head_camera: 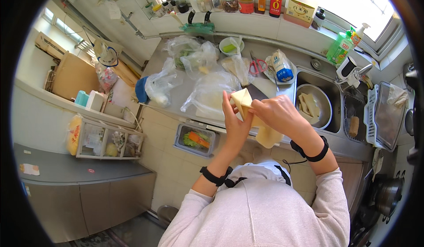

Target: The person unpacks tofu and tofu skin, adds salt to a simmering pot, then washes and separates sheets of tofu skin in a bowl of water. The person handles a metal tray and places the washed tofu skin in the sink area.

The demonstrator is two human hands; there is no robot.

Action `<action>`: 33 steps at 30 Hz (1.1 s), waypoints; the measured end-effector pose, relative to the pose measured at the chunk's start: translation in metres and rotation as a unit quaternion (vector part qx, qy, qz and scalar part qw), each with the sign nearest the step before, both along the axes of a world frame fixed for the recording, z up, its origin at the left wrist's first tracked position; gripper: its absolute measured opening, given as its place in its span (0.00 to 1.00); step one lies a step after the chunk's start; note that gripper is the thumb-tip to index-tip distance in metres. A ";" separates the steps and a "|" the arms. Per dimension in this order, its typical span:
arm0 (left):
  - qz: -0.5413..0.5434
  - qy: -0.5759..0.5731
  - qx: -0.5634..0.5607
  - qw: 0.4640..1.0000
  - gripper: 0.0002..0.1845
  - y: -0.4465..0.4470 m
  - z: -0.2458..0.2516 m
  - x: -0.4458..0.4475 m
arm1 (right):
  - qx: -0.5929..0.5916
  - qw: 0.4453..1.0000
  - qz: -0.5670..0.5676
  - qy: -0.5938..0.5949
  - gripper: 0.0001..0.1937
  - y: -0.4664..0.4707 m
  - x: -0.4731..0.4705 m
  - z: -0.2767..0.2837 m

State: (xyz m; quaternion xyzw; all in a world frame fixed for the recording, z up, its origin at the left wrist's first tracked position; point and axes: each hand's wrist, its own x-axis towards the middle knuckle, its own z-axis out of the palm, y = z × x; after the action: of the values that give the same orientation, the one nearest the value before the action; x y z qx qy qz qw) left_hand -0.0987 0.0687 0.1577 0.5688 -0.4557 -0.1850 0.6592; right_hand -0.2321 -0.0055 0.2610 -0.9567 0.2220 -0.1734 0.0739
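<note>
A long pale yellow sheet, perhaps tofu skin (269,135), hangs between my hands, its upper end folded to a point. My left hand (236,122) holds the folded end from the left. With thumb and fingers, my right hand (276,109) pinches the sheet's right edge. Just beyond them, a clear plastic bag (212,91) lies on the steel counter (155,53), near a knife blade (256,93) that my hands partly cover. Similar folded pale sheets (308,106) lie in a steel bowl (326,98) in the sink.
Red-handled scissors (257,66), a bowl with green vegetable pieces (231,45) and plastic bags of greens (185,53) stand farther back. A blue-and-white package (281,67) sits left of the sink (336,114). Below the counter edge is a bin with vegetable scraps (195,140).
</note>
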 end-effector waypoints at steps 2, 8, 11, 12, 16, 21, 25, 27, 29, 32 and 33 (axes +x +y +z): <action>0.004 -0.068 0.023 0.997 0.34 -0.011 0.004 0.007 | -0.039 0.999 -0.006 0.015 0.11 -0.007 0.001 -0.006; -0.087 -0.292 0.199 0.931 0.18 -0.017 0.013 0.050 | -0.055 0.996 -0.030 0.061 0.13 -0.044 -0.008 -0.026; -0.170 -0.035 0.305 0.936 0.20 -0.024 0.028 0.065 | -0.036 0.997 -0.052 0.049 0.15 -0.055 -0.014 -0.022; -0.178 0.078 0.295 0.935 0.20 -0.026 0.028 0.071 | -0.018 0.998 -0.053 0.041 0.15 -0.057 -0.015 -0.021; -0.141 0.262 0.194 0.935 0.17 -0.036 0.025 0.076 | 0.087 0.995 -0.045 -0.015 0.16 -0.067 -0.018 -0.016; -0.130 0.102 0.089 0.982 0.17 -0.051 0.057 0.061 | 0.258 0.964 -0.048 -0.029 0.18 -0.093 -0.036 -0.051; -0.103 -0.032 0.054 0.993 0.16 -0.051 0.075 0.055 | 0.251 0.962 -0.097 -0.037 0.16 -0.104 -0.041 -0.052; -0.090 -0.026 0.037 0.995 0.16 -0.048 0.093 0.055 | 0.234 0.963 -0.112 -0.078 0.15 -0.102 -0.043 -0.023; -0.071 -0.027 0.018 0.997 0.15 -0.045 0.109 0.062 | 0.217 0.970 -0.092 -0.057 0.13 -0.106 -0.057 -0.020; -0.072 -0.053 0.073 0.993 0.14 -0.049 0.111 0.082 | 0.282 0.950 -0.126 -0.043 0.10 -0.117 -0.071 -0.031; -0.042 -0.106 0.063 0.991 0.14 -0.047 0.107 0.091 | 0.262 0.957 -0.105 -0.066 0.09 -0.118 -0.072 -0.033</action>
State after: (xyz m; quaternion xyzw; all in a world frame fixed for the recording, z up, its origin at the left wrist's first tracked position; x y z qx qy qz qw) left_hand -0.0081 0.0218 0.2644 0.6058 -0.5339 -0.1798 0.5618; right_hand -0.3037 -0.1237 0.2283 -0.8618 0.3529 -0.1788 0.3174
